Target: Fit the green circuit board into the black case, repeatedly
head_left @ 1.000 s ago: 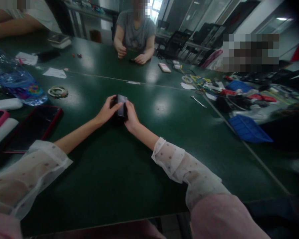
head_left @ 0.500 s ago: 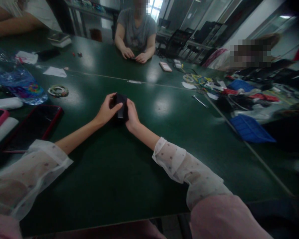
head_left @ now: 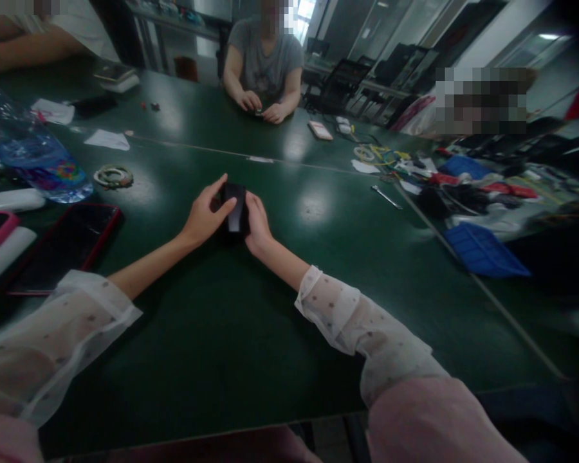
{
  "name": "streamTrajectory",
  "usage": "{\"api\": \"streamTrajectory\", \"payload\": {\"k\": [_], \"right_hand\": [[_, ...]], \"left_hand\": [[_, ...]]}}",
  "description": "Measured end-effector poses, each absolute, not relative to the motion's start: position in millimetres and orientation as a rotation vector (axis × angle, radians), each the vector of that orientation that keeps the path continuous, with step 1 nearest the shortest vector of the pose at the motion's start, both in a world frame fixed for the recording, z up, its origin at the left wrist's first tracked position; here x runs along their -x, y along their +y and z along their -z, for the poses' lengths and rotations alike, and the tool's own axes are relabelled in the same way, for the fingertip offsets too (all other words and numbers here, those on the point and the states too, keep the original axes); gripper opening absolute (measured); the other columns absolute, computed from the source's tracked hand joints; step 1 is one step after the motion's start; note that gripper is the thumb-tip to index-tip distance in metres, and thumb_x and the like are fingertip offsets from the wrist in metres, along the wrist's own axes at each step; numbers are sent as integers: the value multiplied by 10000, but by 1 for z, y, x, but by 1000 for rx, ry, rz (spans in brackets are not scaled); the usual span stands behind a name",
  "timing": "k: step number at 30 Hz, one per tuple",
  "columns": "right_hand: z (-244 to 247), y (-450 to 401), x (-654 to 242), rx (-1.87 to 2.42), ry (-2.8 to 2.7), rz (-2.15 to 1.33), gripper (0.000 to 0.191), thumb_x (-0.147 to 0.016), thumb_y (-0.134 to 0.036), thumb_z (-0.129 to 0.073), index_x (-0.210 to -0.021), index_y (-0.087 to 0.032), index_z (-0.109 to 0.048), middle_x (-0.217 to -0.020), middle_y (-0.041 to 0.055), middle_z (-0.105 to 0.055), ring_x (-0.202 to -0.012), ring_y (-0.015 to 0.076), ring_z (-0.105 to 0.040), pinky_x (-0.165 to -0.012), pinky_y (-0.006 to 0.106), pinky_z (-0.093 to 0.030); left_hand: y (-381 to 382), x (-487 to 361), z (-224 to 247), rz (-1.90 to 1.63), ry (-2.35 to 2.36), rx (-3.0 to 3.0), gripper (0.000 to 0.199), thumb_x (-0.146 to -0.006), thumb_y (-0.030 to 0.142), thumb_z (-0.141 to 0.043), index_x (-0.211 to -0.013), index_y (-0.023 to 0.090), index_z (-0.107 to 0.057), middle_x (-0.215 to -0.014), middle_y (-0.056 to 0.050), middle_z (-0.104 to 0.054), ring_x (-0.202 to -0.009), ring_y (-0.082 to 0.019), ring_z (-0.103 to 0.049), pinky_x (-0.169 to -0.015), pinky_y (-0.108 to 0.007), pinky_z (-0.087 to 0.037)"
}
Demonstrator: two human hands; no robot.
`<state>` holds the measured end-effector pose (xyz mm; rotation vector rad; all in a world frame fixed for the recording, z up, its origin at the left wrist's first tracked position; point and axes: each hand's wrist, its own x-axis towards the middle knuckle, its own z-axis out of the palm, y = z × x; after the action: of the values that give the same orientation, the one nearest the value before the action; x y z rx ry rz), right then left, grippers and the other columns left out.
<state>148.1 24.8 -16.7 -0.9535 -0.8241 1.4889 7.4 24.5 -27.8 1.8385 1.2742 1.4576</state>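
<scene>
A small black box-like object (head_left: 234, 215) with a shiny top face is between my hands above the green table (head_left: 212, 360); its exact kind cannot be made out. My left hand (head_left: 203, 215) holds its left side, thumb resting on top and index finger raised along the far edge. Around the right side curls my right hand (head_left: 258, 225), its fingertips partly hidden behind the object. Left of my hands lie a phone with a red edge (head_left: 65, 247) and a coiled bracelet-like ring (head_left: 113, 177).
A tilted water bottle (head_left: 38, 154) and a white case (head_left: 17, 199) are at the left. Across the table a person in grey (head_left: 265, 58) handles something small. To the right are a metal tool (head_left: 386, 197), a blue tray (head_left: 482, 251) and cluttered cables (head_left: 381, 154).
My left index finger has lifted from the object's far edge, and the object's top has tilted slightly. The person opposite has raised a small item between the fingers.
</scene>
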Motion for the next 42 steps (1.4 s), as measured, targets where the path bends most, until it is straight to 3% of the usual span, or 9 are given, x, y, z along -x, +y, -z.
{"api": "streamTrajectory", "payload": {"k": [8, 15, 19, 22, 25, 32, 42], "right_hand": [[15, 29, -149, 931, -747, -1611, 157, -949, -411, -568, -919, -260, -594, -885, -17, -659, -971, 187, -669, -906, 372, -556], [13, 31, -153, 896, -737, -1742, 135, -966, -370, -574, -902, -262, -622, -784, -45, -649, -823, 153, -657, -852, 335, -554], [14, 31, -151, 903, -749, -1693, 121, -955, -364, -593, -893, -265, -624, -785, -51, -655, -763, 135, -642, -794, 300, -551], [15, 33, -150, 932, -719, -1661, 105, -940, -366, -612, -892, -273, -614, -756, -62, -643, -734, 132, -634, -758, 286, -551], [14, 36, -150, 960, -655, -1673, 117, -939, -369, -608, -876, -271, -593, -735, -66, -640, -770, 146, -654, -778, 300, -559], [13, 35, -153, 959, -661, -1699, 127, -952, -378, -585, -881, -273, -595, -852, -51, -701, -905, 169, -684, -889, 358, -544], [13, 33, -152, 923, -722, -1701, 202, -935, -457, -587, -871, -266, -577, -872, -26, -714, -980, 189, -696, -919, 380, -557]], "left_hand": [[14, -10, 18, -1497, 1337, -2014, 596, -954, 504, -578, -1496, 277, -482, -1338, -113, -616, -1166, -269, -608, -926, -433, -529], [16, -10, 24, -1619, 1293, -1943, 660, -906, 494, -654, -1477, 279, -403, -1343, -119, -617, -1101, -257, -638, -895, -412, -535], [17, -10, 25, -1696, 1270, -1889, 425, -886, 389, -682, -1239, 263, -482, -1299, -101, -615, -995, -214, -659, -826, -381, -544], [15, -10, 21, -1677, 1328, -1943, 200, -892, 333, -658, -1026, 232, -549, -1212, -89, -633, -1018, -221, -642, -841, -381, -536], [13, -10, 17, -1659, 1373, -1987, 128, -911, 336, -627, -956, 220, -594, -1191, -94, -635, -1074, -240, -623, -859, -385, -532], [14, -9, 18, -1645, 1375, -1954, 161, -929, 383, -608, -978, 230, -619, -1190, -87, -642, -1078, -239, -623, -872, -392, -535], [16, -8, 20, -1679, 1385, -1958, 165, -932, 392, -611, -999, 242, -628, -1196, -85, -650, -1103, -241, -619, -912, -409, -535]]}}
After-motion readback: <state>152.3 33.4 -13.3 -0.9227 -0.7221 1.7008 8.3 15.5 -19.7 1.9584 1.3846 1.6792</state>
